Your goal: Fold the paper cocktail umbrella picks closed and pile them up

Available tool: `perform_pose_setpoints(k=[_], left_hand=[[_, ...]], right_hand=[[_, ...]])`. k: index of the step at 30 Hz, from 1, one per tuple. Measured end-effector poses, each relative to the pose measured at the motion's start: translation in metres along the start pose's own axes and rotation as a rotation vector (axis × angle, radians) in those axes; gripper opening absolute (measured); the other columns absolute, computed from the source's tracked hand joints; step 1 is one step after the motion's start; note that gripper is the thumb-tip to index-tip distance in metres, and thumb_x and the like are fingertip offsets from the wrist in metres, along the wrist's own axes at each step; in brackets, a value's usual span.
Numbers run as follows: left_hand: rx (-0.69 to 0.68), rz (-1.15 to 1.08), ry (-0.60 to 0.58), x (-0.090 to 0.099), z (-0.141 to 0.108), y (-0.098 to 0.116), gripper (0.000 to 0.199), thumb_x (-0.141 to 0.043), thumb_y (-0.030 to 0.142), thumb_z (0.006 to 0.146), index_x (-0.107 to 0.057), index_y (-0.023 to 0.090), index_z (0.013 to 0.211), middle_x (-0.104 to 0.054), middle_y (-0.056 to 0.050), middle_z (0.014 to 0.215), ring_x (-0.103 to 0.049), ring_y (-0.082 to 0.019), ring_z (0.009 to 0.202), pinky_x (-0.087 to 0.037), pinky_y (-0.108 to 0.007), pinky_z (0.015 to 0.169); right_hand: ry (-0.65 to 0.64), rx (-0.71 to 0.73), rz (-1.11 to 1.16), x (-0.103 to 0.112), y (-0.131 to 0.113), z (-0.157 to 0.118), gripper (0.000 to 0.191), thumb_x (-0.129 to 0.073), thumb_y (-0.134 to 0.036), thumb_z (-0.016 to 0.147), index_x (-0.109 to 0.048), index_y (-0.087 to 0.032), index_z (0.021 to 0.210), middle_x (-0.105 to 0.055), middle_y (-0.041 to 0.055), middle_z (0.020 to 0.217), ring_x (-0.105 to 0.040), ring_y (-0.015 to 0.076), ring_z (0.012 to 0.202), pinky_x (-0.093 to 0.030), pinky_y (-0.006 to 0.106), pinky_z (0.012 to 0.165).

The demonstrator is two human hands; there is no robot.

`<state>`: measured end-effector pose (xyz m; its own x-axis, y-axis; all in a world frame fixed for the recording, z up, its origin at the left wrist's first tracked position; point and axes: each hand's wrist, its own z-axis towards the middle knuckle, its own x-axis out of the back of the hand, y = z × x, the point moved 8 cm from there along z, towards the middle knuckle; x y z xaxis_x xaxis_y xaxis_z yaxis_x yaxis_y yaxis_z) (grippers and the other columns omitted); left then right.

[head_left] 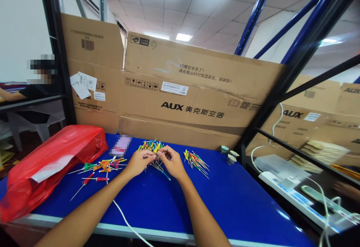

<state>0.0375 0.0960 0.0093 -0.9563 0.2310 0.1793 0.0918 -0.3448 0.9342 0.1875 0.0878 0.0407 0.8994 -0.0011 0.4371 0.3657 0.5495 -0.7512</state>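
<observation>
L hand (pixel 139 163) and R hand (pixel 171 161) pinch nearly shut on thin colored sticks (pixel 152 148) in a messy pile on the blue table (pixel 225 198), and a slip w/ those sharp tips could poke a finger or knock sticks off.

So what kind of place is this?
It looks like a workroom, maybe a small workshop: there's a blue workbench, a big AUX cardboard carton standing behind it, and blue steel shelving racks beside it.
</observation>
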Motion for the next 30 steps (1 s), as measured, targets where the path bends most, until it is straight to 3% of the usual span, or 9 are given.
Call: perform_pose_setpoints(k=[6, 13, 22, 30], left_hand=[[0.0, -0.005, -0.024, -0.003, 0.0, -0.001, 0.04, -0.066, 0.05, 0.082, -0.076, 0.014, 0.096, -0.075, -0.005, 0.073, -0.049, -0.01, 0.042, -0.034, -0.021, 0.042], [-0.021, 0.023, 0.071, 0.009, 0.004, -0.007, 0.035, -0.067, 0.047, 0.081, -0.077, 0.016, 0.092, -0.077, -0.007, 0.084, -0.059, -0.014, 0.053, -0.036, -0.022, 0.045], [-0.005, -0.009, -0.032, -0.002, 0.002, -0.003, 0.042, -0.06, 0.052, 0.086, -0.075, 0.015, 0.099, -0.076, -0.007, 0.084, -0.049, -0.009, 0.04, -0.036, -0.022, 0.043], [0.01, -0.013, -0.018, 0.0, 0.002, -0.008, 0.04, -0.06, 0.049, 0.086, -0.074, 0.013, 0.098, -0.077, -0.008, 0.087, -0.05, -0.009, 0.042, -0.036, -0.021, 0.042]], right_hand=[[-0.015, 0.005, -0.018, 0.0, 0.0, 0.0, 0.028, -0.057, -0.046, 0.09, -0.064, -0.019, 0.087, -0.066, 0.0028, 0.077, -0.054, 0.0155, 0.064, -0.043, 0.025, 0.058], [0.009, -0.001, -0.066, 0.004, 0.003, 0.0, 0.025, -0.057, -0.043, 0.089, -0.064, -0.019, 0.085, -0.059, 0.0001, 0.068, -0.048, 0.0142, 0.06, -0.039, 0.024, 0.055], [0.002, 0.006, -0.025, 0.001, 0.004, 0.001, 0.027, -0.058, -0.044, 0.09, -0.066, -0.019, 0.098, -0.069, 0.0046, 0.084, -0.059, 0.0176, 0.073, -0.046, 0.026, 0.064], [0.035, 0.028, -0.079, 0.006, 0.002, 0.001, 0.024, -0.057, -0.039, 0.09, -0.064, -0.018, 0.084, -0.063, 0.0009, 0.074, -0.052, 0.0142, 0.063, -0.041, 0.023, 0.059]])
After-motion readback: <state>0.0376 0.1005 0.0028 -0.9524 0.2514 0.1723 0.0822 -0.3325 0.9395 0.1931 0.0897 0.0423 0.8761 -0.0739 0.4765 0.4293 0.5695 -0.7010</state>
